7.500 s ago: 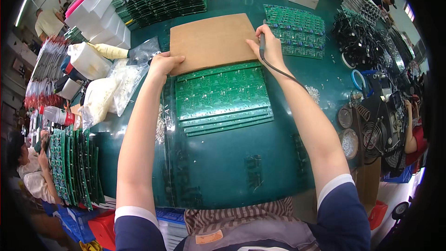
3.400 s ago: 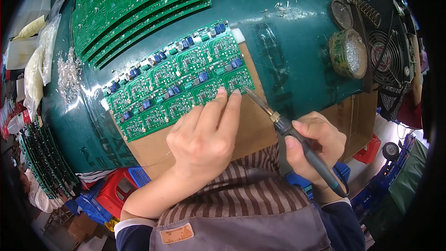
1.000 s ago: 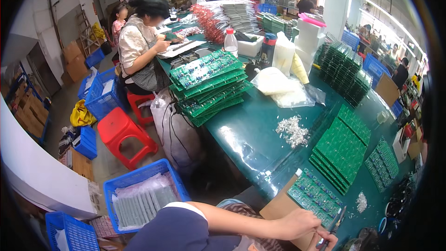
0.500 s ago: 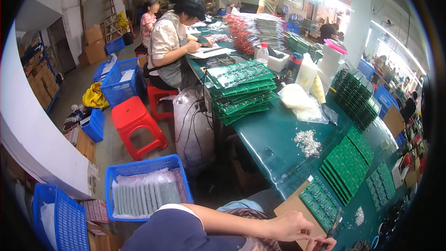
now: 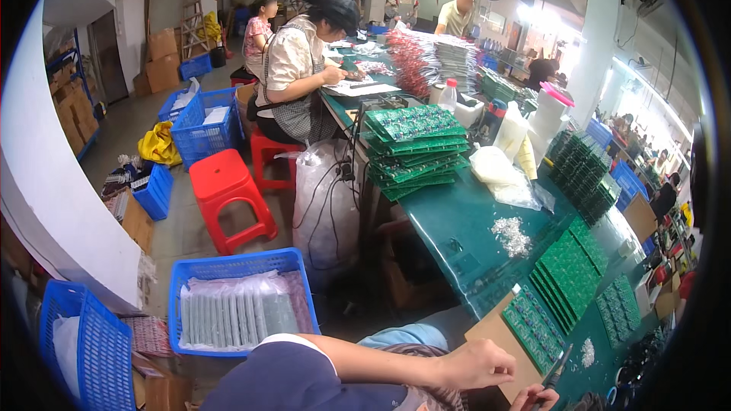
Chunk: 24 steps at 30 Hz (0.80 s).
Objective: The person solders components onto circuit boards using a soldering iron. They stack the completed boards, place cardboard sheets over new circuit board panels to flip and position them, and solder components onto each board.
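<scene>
My left hand [image 5: 478,365] hovers over the brown cardboard [image 5: 495,327] at the table's near edge, fingers curled in toward the thumb. Whatever it may pinch is too small to make out. Low in the picture, my right hand [image 5: 535,397] grips a slim dark hand tool [image 5: 560,369] with a narrow tip pointing up and away; its exact kind is unclear. Beside that tip, a green circuit board [image 5: 534,327] full of small parts lies on the cardboard. Part of my right hand is cut off by the lower edge.
Stacked green circuit boards [image 5: 567,274] lie beyond, and another board [image 5: 617,310] to the right. Small pale pieces [image 5: 511,236] are heaped on the green table [image 5: 434,217]. A tall board stack [image 5: 415,148] stands farther back. Left are a blue crate [image 5: 242,259] and red stool [image 5: 228,190]. Other people sit and stand beyond.
My hands have drawn apart; their fingertips were close together before. The tool stays in my right hand. The whole view has shifted slightly.
</scene>
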Available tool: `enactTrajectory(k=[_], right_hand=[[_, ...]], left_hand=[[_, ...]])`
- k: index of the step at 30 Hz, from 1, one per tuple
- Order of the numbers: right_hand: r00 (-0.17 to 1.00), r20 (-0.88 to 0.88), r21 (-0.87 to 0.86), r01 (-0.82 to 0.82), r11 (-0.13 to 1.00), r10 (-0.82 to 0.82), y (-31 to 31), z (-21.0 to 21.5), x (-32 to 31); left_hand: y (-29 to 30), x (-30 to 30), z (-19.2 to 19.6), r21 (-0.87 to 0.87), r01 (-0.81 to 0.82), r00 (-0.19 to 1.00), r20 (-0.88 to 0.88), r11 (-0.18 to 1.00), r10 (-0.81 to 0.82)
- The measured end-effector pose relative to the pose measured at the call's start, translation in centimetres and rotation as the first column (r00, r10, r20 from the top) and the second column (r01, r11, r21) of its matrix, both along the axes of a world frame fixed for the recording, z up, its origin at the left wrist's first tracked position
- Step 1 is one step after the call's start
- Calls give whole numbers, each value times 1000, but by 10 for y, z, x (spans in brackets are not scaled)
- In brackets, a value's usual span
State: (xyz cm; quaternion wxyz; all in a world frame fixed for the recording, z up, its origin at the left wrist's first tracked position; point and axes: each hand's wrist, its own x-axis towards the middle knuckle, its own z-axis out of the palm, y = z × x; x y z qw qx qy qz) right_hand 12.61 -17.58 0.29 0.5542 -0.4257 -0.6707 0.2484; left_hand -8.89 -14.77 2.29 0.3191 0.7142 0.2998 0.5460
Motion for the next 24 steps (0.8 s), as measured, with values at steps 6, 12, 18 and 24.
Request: enactTrajectory(k=[6, 12, 18, 24], right_hand=[[997, -78, 81, -2, 997, 8, -19, 3, -12], [988, -124, -1, -98, 995, 97, -31, 3, -24], [994, -87, 20, -70, 997, 71, -35, 3, -27], [996, -77, -4, -35, 999, 34, -38, -1, -28]], left_hand=[[-13, -5, -2, 15, 39, 999, 2, 999, -39], [-27, -6, -6, 49, 100, 993, 62, 994, -103], [-30, -10, -10, 44, 114, 993, 8, 993, -115], [-29, -7, -18, 107, 57, 998, -26, 993, -55]])
